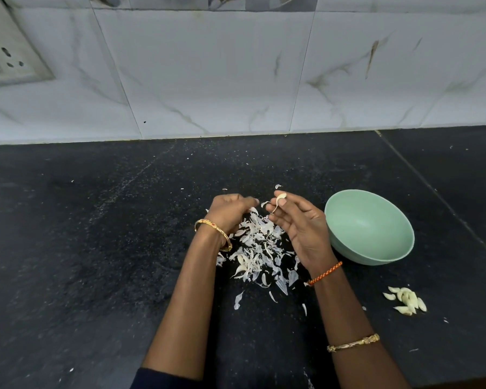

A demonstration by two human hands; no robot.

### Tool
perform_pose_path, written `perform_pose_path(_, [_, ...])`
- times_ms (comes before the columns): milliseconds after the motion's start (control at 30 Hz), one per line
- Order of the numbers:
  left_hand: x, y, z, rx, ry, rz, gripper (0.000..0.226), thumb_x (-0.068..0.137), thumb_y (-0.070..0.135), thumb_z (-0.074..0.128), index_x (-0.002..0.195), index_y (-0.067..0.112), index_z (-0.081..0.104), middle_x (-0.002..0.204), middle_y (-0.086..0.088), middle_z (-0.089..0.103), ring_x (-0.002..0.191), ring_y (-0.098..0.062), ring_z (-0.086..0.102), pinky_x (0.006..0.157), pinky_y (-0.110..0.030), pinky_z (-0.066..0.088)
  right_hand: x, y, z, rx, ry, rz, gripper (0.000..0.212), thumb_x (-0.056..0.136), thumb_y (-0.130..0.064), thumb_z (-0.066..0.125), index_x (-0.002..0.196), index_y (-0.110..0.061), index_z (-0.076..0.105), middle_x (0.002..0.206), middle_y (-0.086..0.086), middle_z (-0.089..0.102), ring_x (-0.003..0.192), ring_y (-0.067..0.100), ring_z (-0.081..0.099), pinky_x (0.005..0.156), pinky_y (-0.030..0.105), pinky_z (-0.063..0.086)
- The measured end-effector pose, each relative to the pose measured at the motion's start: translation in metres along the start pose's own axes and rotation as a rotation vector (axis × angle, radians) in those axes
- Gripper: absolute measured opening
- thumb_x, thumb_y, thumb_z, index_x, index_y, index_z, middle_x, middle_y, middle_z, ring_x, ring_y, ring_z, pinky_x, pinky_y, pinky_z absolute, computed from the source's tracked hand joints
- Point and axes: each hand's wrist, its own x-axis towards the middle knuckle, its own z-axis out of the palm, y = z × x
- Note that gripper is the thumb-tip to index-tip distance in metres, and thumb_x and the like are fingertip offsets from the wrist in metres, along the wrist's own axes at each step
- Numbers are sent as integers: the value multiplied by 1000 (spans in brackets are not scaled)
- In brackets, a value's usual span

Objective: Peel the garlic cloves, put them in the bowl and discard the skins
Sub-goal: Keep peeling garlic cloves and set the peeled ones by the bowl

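Note:
My right hand (pixel 298 223) pinches a pale garlic clove (pixel 280 198) between thumb and fingertips, held above the black counter. My left hand (pixel 230 213) hovers just left of it, fingers curled downward over a heap of papery garlic skins (pixel 257 248); whether it holds anything is hidden. A mint-green bowl (pixel 404 249) stands to the right of my right hand, and its visible inside looks bare. A small cluster of peeled cloves (pixel 407 300) lies on the counter, nearer me than the bowl.
The black stone counter (pixel 96 248) runs back to a white marbled tile wall (pixel 208 80). A switch and socket plate (pixel 9 60) is on the wall at far left. Stray skin flakes (pixel 238 300) lie toward me from the heap.

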Motion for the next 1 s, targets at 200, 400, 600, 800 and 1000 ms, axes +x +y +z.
perform_pose_path(200, [-4,-1,-1,164,-45,129,8,78,13,76,81,6,72,72,3,68,68,-1,60,60,-8,45,-1,1,-4,-39,-25,-10,14,87,1,60,96,-5,70,83,7,73,75,13,68,65,23,55])
perform_pose_path(400, [-7,1,0,124,-86,191,11,79,13,75,88,6,74,77,5,71,71,5,64,64,-4,45,0,8,-10,-192,-23,-73,18,85,4,64,94,-9,73,85,7,73,76,14,67,65,23,55])
perform_pose_path(600, [-5,-5,3,63,-79,141,13,75,21,79,79,10,73,72,5,72,68,6,65,62,-6,44,2,10,-14,-432,-83,-136,27,86,4,65,112,-1,66,99,8,73,78,8,69,65,19,55])
perform_pose_path(800, [-9,-5,2,85,-93,101,10,81,8,72,86,-1,70,44,14,59,35,7,47,44,-4,35,3,11,-20,-646,-130,-180,26,85,3,65,108,-10,69,97,6,71,81,1,66,72,17,52])
perform_pose_path(1000, [-5,-10,7,229,-9,166,12,79,12,75,67,12,71,58,3,63,52,0,52,53,-12,45,1,8,-17,-916,-94,-229,19,85,-3,69,103,-7,73,92,1,67,82,4,63,78,14,50])
